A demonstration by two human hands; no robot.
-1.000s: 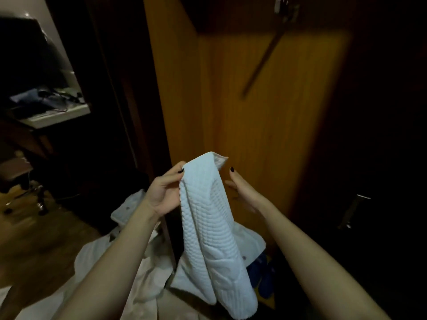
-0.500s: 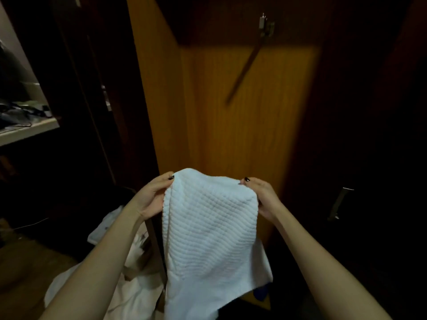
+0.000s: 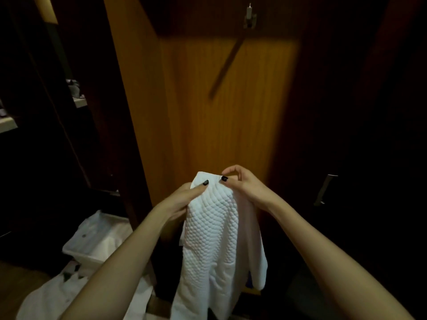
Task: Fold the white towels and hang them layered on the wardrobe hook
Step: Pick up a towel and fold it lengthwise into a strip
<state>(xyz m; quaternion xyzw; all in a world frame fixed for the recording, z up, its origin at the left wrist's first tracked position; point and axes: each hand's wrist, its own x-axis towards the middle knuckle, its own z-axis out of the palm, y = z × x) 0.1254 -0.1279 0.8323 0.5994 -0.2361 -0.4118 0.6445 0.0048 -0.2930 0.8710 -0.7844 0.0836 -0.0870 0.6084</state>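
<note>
A white waffle-textured towel [image 3: 215, 239] hangs folded lengthwise in front of me, its lower end near the bottom of the view. My left hand [image 3: 182, 199] grips its top left edge with the thumb on the front. My right hand [image 3: 242, 183] pinches the top right edge close beside the left thumb. High up on the lit wooden wardrobe panel [image 3: 231, 125] sits a small metal hook [image 3: 250, 16], bare, well above both hands.
More white cloth [image 3: 69, 294] lies heaped low on the left, beside a white bin [image 3: 97, 236]. A dark wardrobe door with a metal handle [image 3: 324, 189] stands at the right. Dark shelves [image 3: 78, 100] are at the left.
The towel was spread wide between my hands; now my hands have come together at its top, narrowing it. The view has shifted so the hook is nearer the centre.
</note>
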